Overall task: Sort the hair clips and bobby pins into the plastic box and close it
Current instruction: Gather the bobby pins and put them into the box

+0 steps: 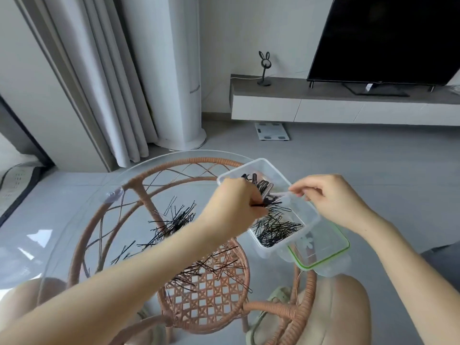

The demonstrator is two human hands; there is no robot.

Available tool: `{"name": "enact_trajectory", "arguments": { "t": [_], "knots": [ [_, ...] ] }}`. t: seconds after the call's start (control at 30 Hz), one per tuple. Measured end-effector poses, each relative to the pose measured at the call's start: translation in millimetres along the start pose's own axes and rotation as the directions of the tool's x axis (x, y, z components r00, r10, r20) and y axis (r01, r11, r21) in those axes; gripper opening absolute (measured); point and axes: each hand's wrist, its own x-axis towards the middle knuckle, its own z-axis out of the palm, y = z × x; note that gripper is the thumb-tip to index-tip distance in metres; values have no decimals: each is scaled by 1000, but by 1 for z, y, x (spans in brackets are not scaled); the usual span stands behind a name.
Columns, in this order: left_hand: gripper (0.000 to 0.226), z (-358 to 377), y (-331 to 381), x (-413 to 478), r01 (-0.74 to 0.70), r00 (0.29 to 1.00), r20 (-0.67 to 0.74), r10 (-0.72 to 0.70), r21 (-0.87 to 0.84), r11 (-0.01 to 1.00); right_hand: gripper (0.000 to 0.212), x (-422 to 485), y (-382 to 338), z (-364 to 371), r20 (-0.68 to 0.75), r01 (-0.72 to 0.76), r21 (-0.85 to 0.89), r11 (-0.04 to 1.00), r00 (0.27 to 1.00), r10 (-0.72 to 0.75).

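Note:
A clear plastic box (258, 163) stands on the round glass table, split by a clear divider (283, 194). Its far half holds black hair clips (258, 181), its near half a heap of black bobby pins (276, 230). My left hand (236, 200) hovers over the box's left side, pinching a few bobby pins. My right hand (333, 197) grips the divider's right end with thumb and forefinger. More loose bobby pins (174, 220) lie scattered on the glass at the left and front. The green-rimmed lid (323, 252) lies under the box's near right corner.
The glass tabletop (62, 220) rests on a woven rattan frame (204, 295). My knees show below the table edge. A TV console (323, 105), a television, a scale on the floor and curtains stand further back.

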Motion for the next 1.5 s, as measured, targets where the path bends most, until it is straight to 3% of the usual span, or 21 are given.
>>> {"name": "enact_trajectory", "arguments": {
  "t": [0.2,0.3,0.37,0.47,0.57,0.7,0.8,0.9,1.0,1.17,1.23,1.3,1.37,1.5],
  "knots": [
    [42,59,14,38,-8,994,105,-17,237,971,33,-18,0,-8,-30,-14,8,1000,999,14],
    [31,75,16,42,-36,970,237,-46,328,944,32,-23,1,-7,-13,-11,-24,1000,1000,11],
    [11,76,16,42,-71,942,332,-51,347,935,31,-26,1,-6,-9,-13,-26,1000,1000,12],
    [22,62,10,41,-99,931,366,-11,281,954,25,-27,-3,-4,-24,-11,-38,999,1000,10],
    [30,37,5,36,-104,947,315,58,133,986,18,-29,-15,-3,-76,5,-63,998,997,-10],
    [28,5,-21,14,-23,997,74,27,-43,999,14,-45,-45,9,-149,83,86,993,986,-70],
    [27,-16,-64,-10,39,998,-42,-40,-22,999,19,-54,-68,34,-2,92,190,977,996,-93],
    [25,-24,-107,-39,101,987,-131,-94,43,994,28,-59,-86,74,185,141,144,980,969,-166],
    [29,-20,-142,-81,164,967,-213,-136,117,980,46,-68,-90,119,249,137,86,987,956,-154],
    [68,16,-179,-155,446,866,-309,-393,120,887,58,-78,-73,168,148,-61,-23,998,987,64],
    [74,31,-184,-166,501,837,-317,-447,114,858,67,-73,-76,185,82,-79,-38,996,993,82],
    [76,43,-178,-160,504,838,-311,-449,122,855,75,-65,-81,198,13,-78,-17,997,997,78],
    [77,49,-171,-146,518,824,-315,-470,87,851,67,-55,-96,208,-51,-109,24,994,993,110],
    [54,54,-161,-114,535,777,-353,-521,-64,842,50,-45,-126,224,-34,-97,146,984,994,103]
  ]
}}
